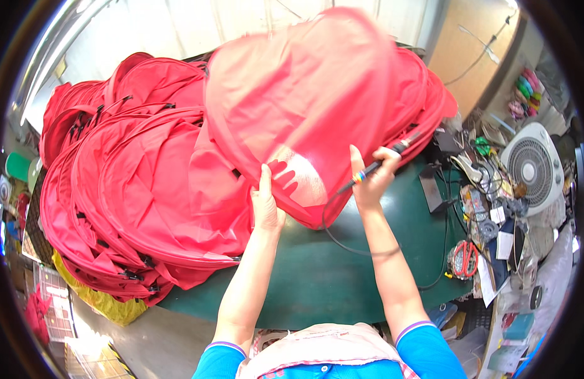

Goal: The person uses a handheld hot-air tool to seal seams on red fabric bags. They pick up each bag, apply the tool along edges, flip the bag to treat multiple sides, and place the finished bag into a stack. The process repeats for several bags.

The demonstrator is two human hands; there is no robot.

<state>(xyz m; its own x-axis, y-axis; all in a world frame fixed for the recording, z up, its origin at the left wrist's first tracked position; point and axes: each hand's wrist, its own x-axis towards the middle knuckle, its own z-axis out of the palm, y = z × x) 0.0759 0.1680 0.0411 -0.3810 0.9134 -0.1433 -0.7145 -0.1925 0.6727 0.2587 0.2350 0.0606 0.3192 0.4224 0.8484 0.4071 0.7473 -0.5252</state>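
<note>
A large red fabric piece with a stiff hoop-like rim is raised over the table, its upper edge blurred. My left hand is closed on its lower left edge, thumb on top. Close to that hand, the cloth has a pale, see-through patch with a drip-shaped red border. My right hand holds a corded soldering iron like a pen, its tip end pointing up and right. The black cord loops below the hand and across the forearm. The right fingers are closed around the handle.
Stacked red fabric hoops cover the left of the green table. Along the right stand a white fan, a black box, tangled cables and red-handled scissors. A yellow bag lies below the stack.
</note>
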